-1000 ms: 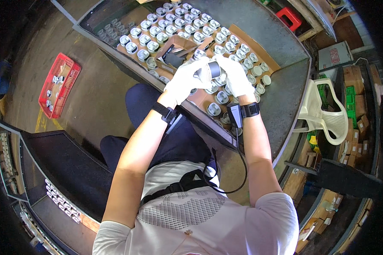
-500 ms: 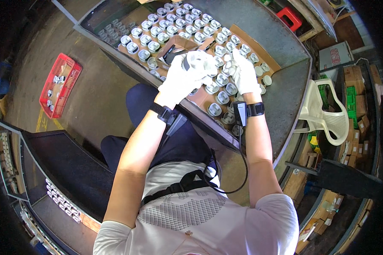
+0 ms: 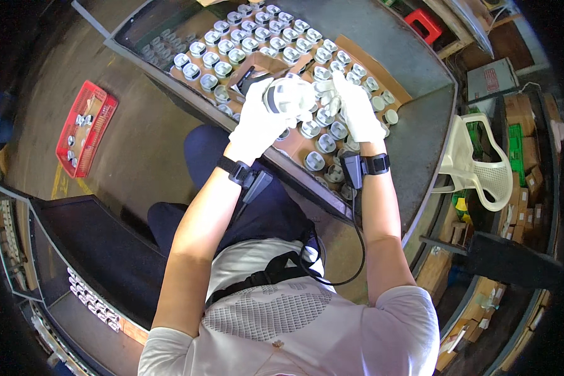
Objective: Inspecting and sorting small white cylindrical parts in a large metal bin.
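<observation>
- Your left hand [image 3: 255, 125] gripped a piston [image 3: 291, 97], fingers curled around its side, above the standing pistons [image 3: 314, 161].
- Your right hand [image 3: 357, 113] hung just beside it, fingers bunched; whether they pinched anything, I could not tell.
- A loosened left grip could have dropped it, chipping or toppling the standing pistons.

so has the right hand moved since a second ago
Yes, to the right: the right hand now sits farther rightward from the small open cardboard box than it did then.
</observation>
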Tool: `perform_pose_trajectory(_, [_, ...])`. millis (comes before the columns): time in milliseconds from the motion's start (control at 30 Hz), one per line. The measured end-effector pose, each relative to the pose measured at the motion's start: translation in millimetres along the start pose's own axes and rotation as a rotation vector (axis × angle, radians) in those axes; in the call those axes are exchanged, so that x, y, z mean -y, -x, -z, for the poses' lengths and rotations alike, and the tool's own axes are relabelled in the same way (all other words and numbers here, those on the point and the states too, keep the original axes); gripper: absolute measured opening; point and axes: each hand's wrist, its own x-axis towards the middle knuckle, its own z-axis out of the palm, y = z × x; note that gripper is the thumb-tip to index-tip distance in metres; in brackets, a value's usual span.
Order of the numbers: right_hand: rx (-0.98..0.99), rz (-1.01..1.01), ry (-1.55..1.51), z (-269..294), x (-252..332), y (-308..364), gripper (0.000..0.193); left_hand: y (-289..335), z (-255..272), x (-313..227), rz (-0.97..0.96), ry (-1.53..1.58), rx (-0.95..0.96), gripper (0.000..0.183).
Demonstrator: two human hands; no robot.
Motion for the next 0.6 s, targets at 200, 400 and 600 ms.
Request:
perform_pose_trajectory(200, [0.267,0.154,0.238,-3,38,5,0.041,-2,1,7,0.024,-0.097,0.015,0.055])
perform_pose_trajectory(400, [0.41,0.112,0.405,-14,-5,-19,0.039,11,0,8,0.043,-0.014,-0.047,0.048])
perform_pose_trajectory(600, [0.422,-0.331,0.217,-7,-139,-10,0.028,-1,35,-15,-0.274,-1.032,-0.19,0.042])
